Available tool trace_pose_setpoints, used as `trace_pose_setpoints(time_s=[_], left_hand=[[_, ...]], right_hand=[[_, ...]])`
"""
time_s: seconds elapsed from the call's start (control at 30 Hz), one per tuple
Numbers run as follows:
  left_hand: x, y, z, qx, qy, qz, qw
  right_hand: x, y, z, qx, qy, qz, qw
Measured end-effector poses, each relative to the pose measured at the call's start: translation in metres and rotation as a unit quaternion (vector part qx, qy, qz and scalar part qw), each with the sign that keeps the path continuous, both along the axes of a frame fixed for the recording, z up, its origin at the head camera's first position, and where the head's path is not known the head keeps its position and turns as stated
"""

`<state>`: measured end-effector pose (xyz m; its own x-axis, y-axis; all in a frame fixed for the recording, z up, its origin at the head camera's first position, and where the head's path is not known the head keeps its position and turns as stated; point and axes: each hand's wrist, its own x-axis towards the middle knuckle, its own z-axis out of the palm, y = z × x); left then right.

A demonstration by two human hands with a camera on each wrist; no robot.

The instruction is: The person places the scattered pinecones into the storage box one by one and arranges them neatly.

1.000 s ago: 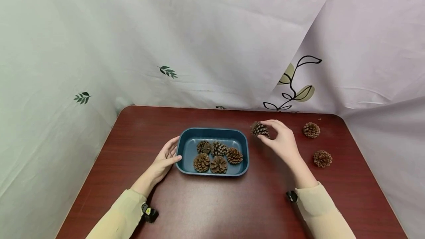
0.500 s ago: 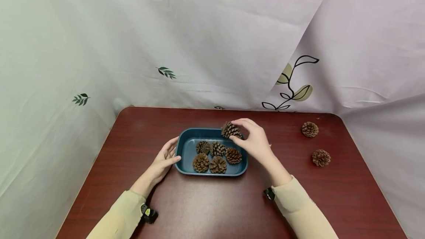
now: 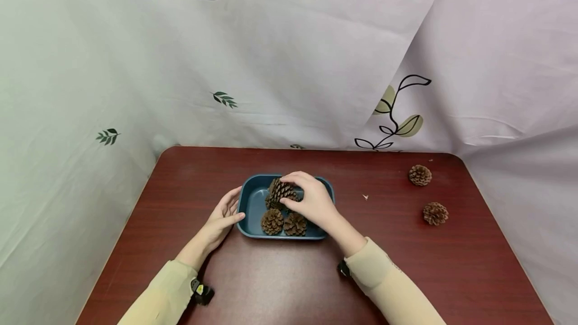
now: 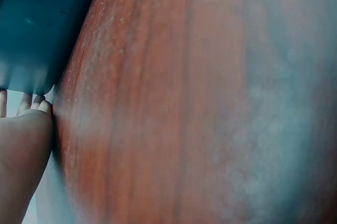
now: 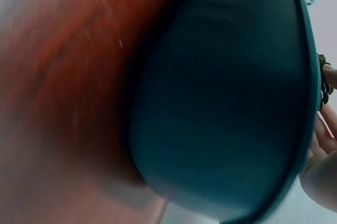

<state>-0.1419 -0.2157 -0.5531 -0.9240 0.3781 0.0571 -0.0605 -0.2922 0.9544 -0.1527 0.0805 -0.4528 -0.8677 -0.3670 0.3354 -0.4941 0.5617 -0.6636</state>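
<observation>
In the head view a dark blue plastic tray (image 3: 256,234) stands on the table with several pinecones in it. My left hand (image 3: 222,218) grips its left end, thumb on the rim and fingers along the outside wall. Over the tray's back half, my right hand (image 3: 312,203) pinches a pinecone (image 3: 281,192) between thumb and fingers. Two pinecones show in front, a rounded one (image 3: 272,221) and one beside it (image 3: 295,224). The right hand and its pinecone hide most of the others. The right wrist view catches the held pinecone (image 5: 325,89) above the rim.
On the right of the dark red table (image 3: 253,285) lie two loose pinecones, one farther back (image 3: 420,175) and one nearer (image 3: 435,213). A small pale scrap (image 3: 365,197) lies right of the tray. A white printed curtain (image 3: 289,64) hangs behind the table.
My right hand has carried the pinecone leftward from the table right of the tray, over the rim, and lower above the tray's middle. The left hand has kept its grip on the tray.
</observation>
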Motion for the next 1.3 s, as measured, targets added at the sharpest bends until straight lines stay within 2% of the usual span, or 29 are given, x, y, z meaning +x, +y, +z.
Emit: trace_pose_setpoints(time_s=[0.3,0.63,0.93,1.3], left_hand=[[0.000,0.001,0.001,0.002,0.000,-0.001,1.0000],[0.000,0.001,0.001,0.002,0.006,-0.003,1.0000],[0.000,0.001,0.001,0.007,0.008,-0.008,0.9999],[0.000,0.000,0.000,0.010,0.010,-0.008,0.9999]], right_hand=[[0.001,-0.023,-0.009,0.026,-0.018,0.033,0.9990],[-0.004,-0.048,-0.012,0.086,0.000,0.083,0.9928],[-0.003,-0.057,-0.017,0.146,0.002,0.098,0.9844],[-0.003,-0.061,-0.025,0.159,-0.017,0.121,0.9796]])
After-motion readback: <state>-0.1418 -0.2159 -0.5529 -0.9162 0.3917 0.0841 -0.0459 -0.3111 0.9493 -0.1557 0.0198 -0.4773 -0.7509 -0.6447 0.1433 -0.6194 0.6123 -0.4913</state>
